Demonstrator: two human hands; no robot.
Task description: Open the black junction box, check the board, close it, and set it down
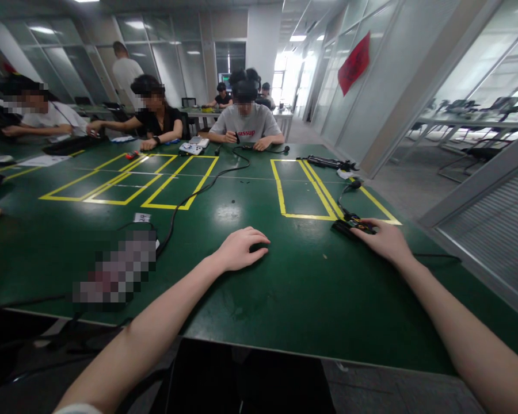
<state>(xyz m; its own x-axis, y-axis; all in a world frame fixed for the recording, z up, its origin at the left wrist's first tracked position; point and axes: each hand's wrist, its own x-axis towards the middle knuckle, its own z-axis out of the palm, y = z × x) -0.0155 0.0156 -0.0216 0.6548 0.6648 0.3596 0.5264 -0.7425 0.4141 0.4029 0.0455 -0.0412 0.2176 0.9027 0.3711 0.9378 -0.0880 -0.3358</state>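
The right hand's (386, 238) fingers reach over a black device (343, 228), thumb along its near side; whether they pinch it I cannot tell. The left hand's (239, 251) fingers curve loosely, thumb apart, gripping nothing, at the middle of the worktop (302, 299). The device lies on the worktop against the near edge of the yellow tape (307, 217). The step looks like taking hold; next calls for a firm grip, minding the cable (438, 256) beyond.
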